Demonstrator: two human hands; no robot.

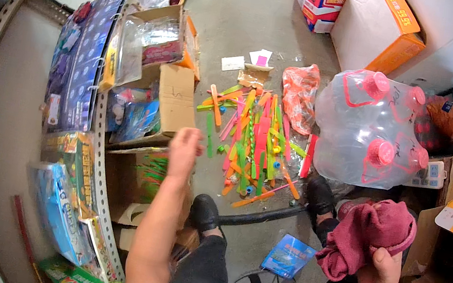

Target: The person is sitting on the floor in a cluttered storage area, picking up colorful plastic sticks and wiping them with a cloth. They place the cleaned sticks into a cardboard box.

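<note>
My right hand [383,277] grips a bunched maroon cloth [360,238] over my right knee; the thumb presses on it and the fingers are mostly hidden beneath. Out in front, my left hand [184,149] is raised beside the cardboard flap of an open box [176,99], its fingers loosely bent and slightly apart, with nothing seen in them. On the floor ahead lies a heap of bright plastic toy strips [258,135] in orange, green, pink and yellow. Small round coloured pieces are scattered among the strips. A crumpled orange-and-white plastic bag [300,97] lies beside the heap.
A wrapped pack of large clear bottles with pink caps [362,129] stands at the right. A metal shelf frame [95,136] with packaged goods runs along the left. A blue packet [288,255] lies between my feet; a black bar [262,215] crosses the floor. Cartons [367,30] stand farther off.
</note>
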